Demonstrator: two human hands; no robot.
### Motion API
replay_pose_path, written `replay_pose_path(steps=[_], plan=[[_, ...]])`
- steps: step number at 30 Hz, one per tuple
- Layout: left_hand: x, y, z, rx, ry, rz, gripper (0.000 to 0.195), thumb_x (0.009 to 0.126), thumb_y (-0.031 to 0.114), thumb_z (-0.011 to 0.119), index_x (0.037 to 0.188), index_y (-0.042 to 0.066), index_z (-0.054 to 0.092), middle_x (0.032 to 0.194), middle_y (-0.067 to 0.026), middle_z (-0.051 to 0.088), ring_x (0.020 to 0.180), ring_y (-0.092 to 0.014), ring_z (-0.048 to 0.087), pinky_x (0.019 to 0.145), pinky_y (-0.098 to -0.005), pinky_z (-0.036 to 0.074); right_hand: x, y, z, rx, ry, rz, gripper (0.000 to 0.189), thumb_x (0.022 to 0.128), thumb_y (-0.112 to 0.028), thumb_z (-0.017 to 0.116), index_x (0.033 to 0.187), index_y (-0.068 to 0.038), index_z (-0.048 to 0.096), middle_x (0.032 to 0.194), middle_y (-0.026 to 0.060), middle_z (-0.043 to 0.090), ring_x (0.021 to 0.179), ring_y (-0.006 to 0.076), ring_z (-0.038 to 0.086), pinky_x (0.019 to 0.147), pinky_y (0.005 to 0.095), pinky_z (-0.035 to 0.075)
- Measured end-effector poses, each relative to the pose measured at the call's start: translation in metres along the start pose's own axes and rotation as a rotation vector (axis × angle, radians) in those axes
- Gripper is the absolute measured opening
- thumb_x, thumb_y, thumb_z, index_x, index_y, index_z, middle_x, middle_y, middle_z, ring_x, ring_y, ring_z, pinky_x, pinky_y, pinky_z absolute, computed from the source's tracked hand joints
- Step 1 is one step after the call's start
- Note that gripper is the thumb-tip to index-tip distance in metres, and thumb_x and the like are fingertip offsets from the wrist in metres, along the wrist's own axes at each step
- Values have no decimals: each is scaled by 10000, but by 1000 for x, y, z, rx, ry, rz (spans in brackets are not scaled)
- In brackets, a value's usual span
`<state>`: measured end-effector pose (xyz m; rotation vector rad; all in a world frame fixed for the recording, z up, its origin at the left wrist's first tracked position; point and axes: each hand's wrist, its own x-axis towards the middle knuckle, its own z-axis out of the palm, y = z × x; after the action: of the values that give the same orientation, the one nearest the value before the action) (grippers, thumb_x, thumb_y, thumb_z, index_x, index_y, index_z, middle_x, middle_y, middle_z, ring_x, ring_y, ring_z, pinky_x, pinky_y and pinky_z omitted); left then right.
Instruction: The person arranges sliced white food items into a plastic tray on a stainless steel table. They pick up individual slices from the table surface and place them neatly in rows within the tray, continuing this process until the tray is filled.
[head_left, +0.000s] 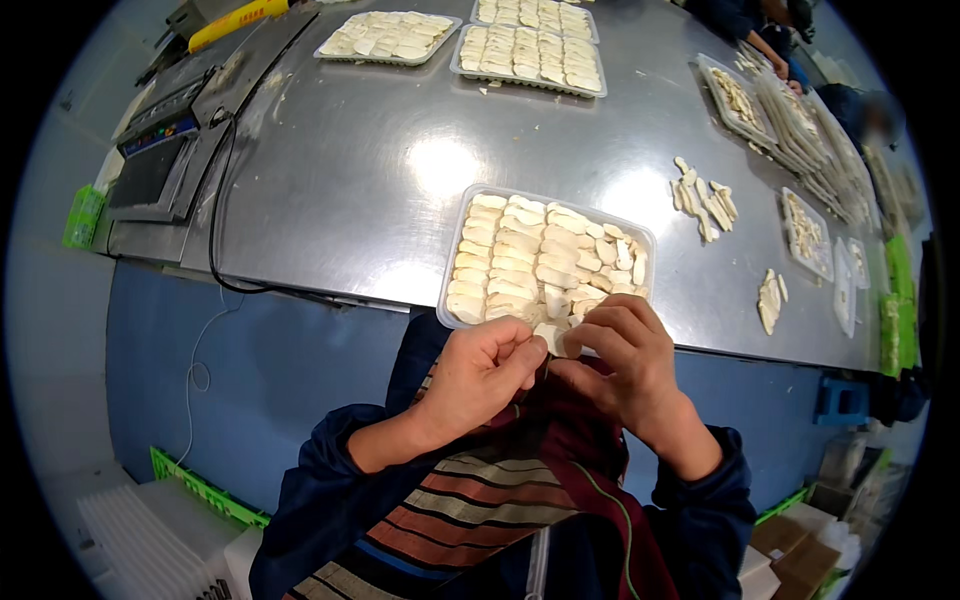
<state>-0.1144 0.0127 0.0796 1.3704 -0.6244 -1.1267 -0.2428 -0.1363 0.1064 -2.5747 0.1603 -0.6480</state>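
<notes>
A clear plastic tray (651, 262) lies before me at the table's front edge. Overlapping pale slices, apparently of mushroom (517, 244), fill its left and middle in neat columns. Smaller pieces (604, 255) lie less evenly along its right side. Just over the tray's near edge, a pale slice (551, 339) is held between my two hands. My left hand (480, 375) pinches its left side between thumb and finger. My right hand (626, 360) grips the right side, its fingers curled and hiding the tray's near right corner.
Several filled trays (529, 56) stand at the far side of the steel table (337, 180). Loose slices (705, 199) lie to the right, near stacked trays (802, 142). A scale-like device (154, 172) with a black cable (217, 202) is at left. Another person's hand (781, 69) shows far right.
</notes>
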Motion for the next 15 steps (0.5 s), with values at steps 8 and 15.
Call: replay_pose_path(steps=[8, 15], plan=[[4, -2, 0, -41, 5, -29, 178, 947, 145, 578, 849, -2, 603, 619, 16, 568, 531, -11, 466, 469, -189, 355, 2, 9, 2, -8, -20, 2, 286, 599, -106, 791, 839, -72, 640, 794, 53, 600, 855, 290, 561, 770, 379, 482], [12, -2, -20, 56, 370, 202, 159, 953, 107, 551, 988, -17, 644, 624, -17, 581, 476, -25, 447, 434, -178, 339, 10, 28, 17, -225, 16, -56, 248, 627, -90, 752, 824, -49, 606, 793, 81, 551, 881, 300, 543, 808, 404, 459]])
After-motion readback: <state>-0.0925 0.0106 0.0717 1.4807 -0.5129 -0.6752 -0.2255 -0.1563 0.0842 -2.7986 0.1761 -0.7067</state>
